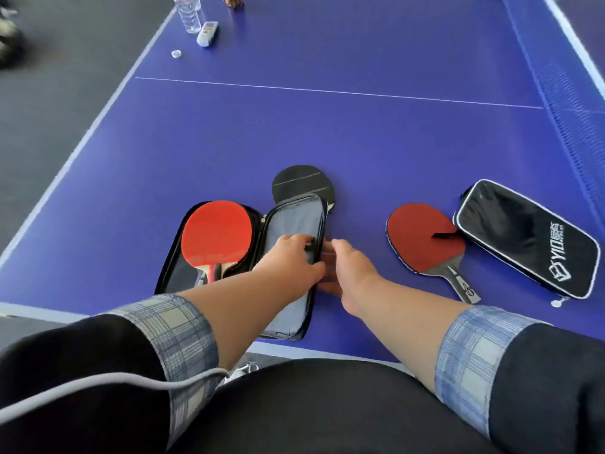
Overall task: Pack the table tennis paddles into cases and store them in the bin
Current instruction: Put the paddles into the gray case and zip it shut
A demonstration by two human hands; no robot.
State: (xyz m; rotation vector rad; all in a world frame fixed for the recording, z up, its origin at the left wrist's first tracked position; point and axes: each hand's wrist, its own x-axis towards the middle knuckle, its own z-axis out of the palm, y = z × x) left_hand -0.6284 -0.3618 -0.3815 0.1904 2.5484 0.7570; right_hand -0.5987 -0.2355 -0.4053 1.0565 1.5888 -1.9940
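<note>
An open black case (pixel 294 221) with a grey lining lies on the blue table near its front edge. A bright red paddle (pixel 216 237) lies in its left half. A black-faced paddle (pixel 299 180) pokes out from under the raised right flap. My left hand (pixel 291 260) grips the flap's right edge. My right hand (pixel 347 270) is just beside it, fingers tucked under that edge. A second, darker red paddle (pixel 425 239) lies to the right, partly under a closed black case (pixel 527 237) with white lettering.
At the table's far left stand a clear water bottle (pixel 188 11), a small white packet (pixel 207 33) and a bottle cap (pixel 176 54). The blue net (pixel 569 103) runs along the right side. The table's white edge line (pixel 75 152) borders grey floor.
</note>
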